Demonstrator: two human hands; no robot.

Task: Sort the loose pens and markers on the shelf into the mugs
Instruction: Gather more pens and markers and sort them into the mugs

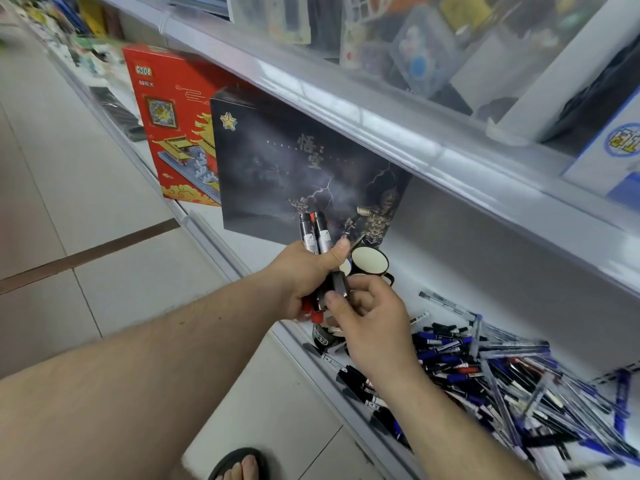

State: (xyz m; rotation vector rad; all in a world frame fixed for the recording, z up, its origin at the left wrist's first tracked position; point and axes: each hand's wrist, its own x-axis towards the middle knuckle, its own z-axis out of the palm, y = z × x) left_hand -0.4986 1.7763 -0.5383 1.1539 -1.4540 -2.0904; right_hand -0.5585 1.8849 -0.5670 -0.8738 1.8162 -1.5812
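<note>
A person stands at a shop shelf [433, 285] and looks down at both bare forearms reaching over it. The left hand [304, 275] is curled round a small bunch of markers [317, 233], gripping them mid-barrel with the thumb pressed across the front. Their grey and black ends stick up above the fist, and red and black caps poke out below it. The right hand [370, 317] meets the bunch from the right, its thumb and fingertips pinching the lower end of a dark marker; it appears to be adding that marker or squaring the ends.

Just behind the hands stands a dark mug [370, 263] with a pale inside, upright, mouth open, apparently empty. A second dark mug [323, 336] sits just below the hands, mostly hidden by them. To the right, a big loose pile of pens and markers [519, 379] in blue, black and red lies on the shelf. A dark picture box [294, 168] and a red box [166, 126] lean at the back on the left.

To do this step well, the bunch probably wants its ends levelled first, then lowering upright into one mug's mouth, with the grip loosened only once the tips are past the rim. The mug looks light and may tip if knocked.
</note>
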